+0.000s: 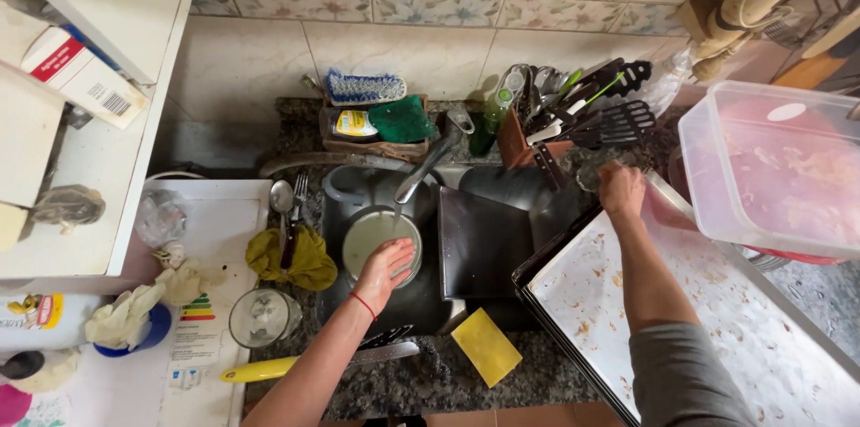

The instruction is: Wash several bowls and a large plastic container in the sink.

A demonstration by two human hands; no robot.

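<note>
My left hand (385, 270) rests flat on the rim of a round pot (372, 237) full of cloudy water in the dark sink (421, 301), under the running tap (430, 163). A red band circles that wrist. My right hand (621, 189) reaches to the far right of the sink and grips a clear glass (596, 172) beside the utensil holder (528, 136). A dark flat tray (482, 239) leans inside the sink between both hands.
A big dirty baking sheet (717, 319) lies at right under my right arm, a clear plastic tub (779, 167) beyond it. A yellow sponge (485, 346), a yellow-handled knife (313, 362), a glass jar (262, 317) and a yellow cloth (309, 261) sit around the sink.
</note>
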